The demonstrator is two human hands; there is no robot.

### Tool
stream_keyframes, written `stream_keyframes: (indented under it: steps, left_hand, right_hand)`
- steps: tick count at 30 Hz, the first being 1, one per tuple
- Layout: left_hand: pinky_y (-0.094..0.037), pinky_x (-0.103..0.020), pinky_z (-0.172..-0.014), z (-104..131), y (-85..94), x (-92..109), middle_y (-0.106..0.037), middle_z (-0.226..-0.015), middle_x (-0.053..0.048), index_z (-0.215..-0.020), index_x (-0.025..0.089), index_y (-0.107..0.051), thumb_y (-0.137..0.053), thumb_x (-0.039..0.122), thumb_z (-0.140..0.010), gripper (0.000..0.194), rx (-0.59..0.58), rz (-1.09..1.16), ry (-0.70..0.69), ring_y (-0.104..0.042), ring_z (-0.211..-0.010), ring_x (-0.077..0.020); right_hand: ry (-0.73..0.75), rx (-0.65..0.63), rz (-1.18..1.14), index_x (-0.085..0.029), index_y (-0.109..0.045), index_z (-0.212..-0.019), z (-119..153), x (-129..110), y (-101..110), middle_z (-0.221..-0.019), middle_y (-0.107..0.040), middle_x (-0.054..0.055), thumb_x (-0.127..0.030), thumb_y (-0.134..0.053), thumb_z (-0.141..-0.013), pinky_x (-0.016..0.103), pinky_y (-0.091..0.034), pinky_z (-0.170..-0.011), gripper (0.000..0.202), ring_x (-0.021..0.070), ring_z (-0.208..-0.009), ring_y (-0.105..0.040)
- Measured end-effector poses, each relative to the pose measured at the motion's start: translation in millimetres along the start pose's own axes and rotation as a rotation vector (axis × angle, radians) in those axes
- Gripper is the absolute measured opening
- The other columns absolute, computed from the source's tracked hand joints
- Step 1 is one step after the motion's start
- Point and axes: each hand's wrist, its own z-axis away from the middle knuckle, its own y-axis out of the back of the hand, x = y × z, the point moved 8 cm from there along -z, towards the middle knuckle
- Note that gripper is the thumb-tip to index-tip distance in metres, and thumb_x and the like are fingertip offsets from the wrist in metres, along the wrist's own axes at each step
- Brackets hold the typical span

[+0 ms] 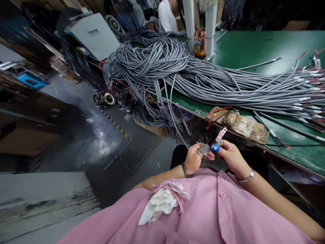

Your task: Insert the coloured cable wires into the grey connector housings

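Note:
Low in front of my body, my left hand (pixel 193 160) is closed around the end of a grey cable. Thin coloured wires (pixel 202 141) fan out above its fingers. Grey wrapping (pixel 203 149) covers the thumb area of this hand. Close beside it on the right, my right hand (pixel 234 157) is closed, with a blue covering (pixel 215 148) on the thumb tip. A small pale pink flat tool (pixel 221 134) with holes sticks up from its fingers; its lower part is hidden. The two hands nearly touch at the fingertips.
Long grey cables (pixel 203 76) lie heaped across the green table (pixel 243 45), their stripped ends at the right. A taped cardboard block (pixel 245 127) sits at the near edge. A grey box (pixel 95 35) stands left. A person in a white sleeve (pixel 166 17) is behind.

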Motion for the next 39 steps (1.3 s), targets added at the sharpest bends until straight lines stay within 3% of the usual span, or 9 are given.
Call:
stream_keyframes:
  steps: [6, 10, 14, 17, 22, 25, 34, 39]
  left_hand:
    - [-0.05, -0.027, -0.052, 0, 6.5, 4, -0.066, -0.06, -0.004, -0.085, 0.013, -0.059, -0.064, 0.049, -0.077, 0.038, 0.034, -0.013, -0.048, -0.063, -0.051, -0.0161]
    - [-0.048, -0.025, -0.048, 3, 3.7, 13, -0.063, -0.058, -0.002, -0.078, 0.012, -0.059, -0.062, 0.049, -0.079, 0.037, -0.01, -0.022, -0.077, -0.059, -0.046, -0.0132]
    - [-0.043, -0.023, -0.045, 6, -11.0, 23, -0.061, -0.055, -0.002, -0.074, 0.011, -0.06, -0.062, 0.048, -0.08, 0.037, -0.126, -0.031, -0.047, -0.056, -0.043, -0.0116]
    - [-0.041, -0.023, -0.042, 6, -26.3, 22, -0.059, -0.052, -0.002, -0.074, 0.011, -0.061, -0.063, 0.048, -0.079, 0.038, -0.221, -0.009, 0.023, -0.053, -0.039, -0.0109]
    - [-0.037, -0.022, -0.037, -3, -41.0, 15, -0.057, -0.047, -0.001, -0.074, 0.009, -0.063, -0.066, 0.048, -0.074, 0.038, -0.3, 0.031, 0.122, -0.048, -0.034, -0.0098]
    - [-0.033, -0.022, -0.034, -10, -41.2, 12, -0.056, -0.045, -0.001, -0.071, 0.01, -0.062, -0.068, 0.047, -0.07, 0.037, -0.311, 0.065, 0.15, -0.045, -0.031, -0.0096]
    - [-0.031, -0.021, -0.035, -12, -39.5, 2, -0.053, -0.043, 0.0, -0.067, 0.011, -0.061, -0.07, 0.052, -0.065, 0.042, -0.314, -0.005, 0.225, -0.043, -0.032, -0.0082]
    - [-0.03, -0.021, -0.034, -12, -39.9, -2, -0.054, -0.042, 0.0, -0.068, 0.011, -0.062, -0.068, 0.047, -0.068, 0.037, -0.326, 0.015, 0.219, -0.042, -0.031, -0.0084]
  right_hand:
    - [-0.023, -0.077, -0.013, -0.018, -0.06, -0.069, 5, 3, -3, -0.063, -0.056, 0.0, -0.041, -0.076, -0.07, 0.026, -0.038, -0.054, 0.028, 0.012, -0.058, -0.046]
    - [-0.066, -0.042, -0.183, -0.018, -0.062, -0.073, 1, 13, 12, -0.063, -0.053, -0.001, -0.047, -0.068, -0.077, 0.026, -0.04, -0.055, 0.03, 0.0103, -0.055, -0.043]
    - [-0.126, 0.035, -0.359, -0.018, -0.065, -0.082, -12, 16, 25, -0.074, -0.058, 0.002, -0.062, -0.055, -0.081, 0.025, -0.042, -0.054, 0.045, 0.0105, -0.056, -0.044]
    - [-0.17, -0.016, -0.394, -0.018, -0.066, -0.088, -20, 8, 18, -0.081, -0.062, 0.004, -0.067, -0.052, -0.08, 0.024, -0.043, -0.054, 0.051, 0.0116, -0.06, -0.05]
    - [-0.134, -0.065, -0.361, -0.018, -0.062, -0.075, -21, -11, 6, -0.065, -0.057, 0.0, -0.055, -0.062, -0.079, 0.024, -0.042, -0.056, 0.037, 0.0113, -0.057, -0.049]
    - [-0.152, -0.062, -0.4, -0.018, -0.062, -0.076, -21, -9, 5, -0.067, -0.056, 0.0, -0.054, -0.064, -0.078, 0.024, -0.042, -0.055, 0.036, 0.011, -0.057, -0.047]
    - [-0.023, 0.094, -0.355, -0.019, -0.063, -0.067, -24, -11, 12, -0.062, -0.057, 0.001, -0.059, -0.065, -0.074, 0.026, -0.041, -0.052, 0.041, 0.0126, -0.054, -0.048]
    - [-0.01, 0.109, -0.397, -0.018, -0.063, -0.068, -24, -9, 11, -0.062, -0.057, 0.001, -0.058, -0.067, -0.074, 0.026, -0.041, -0.052, 0.041, 0.012, -0.054, -0.047]
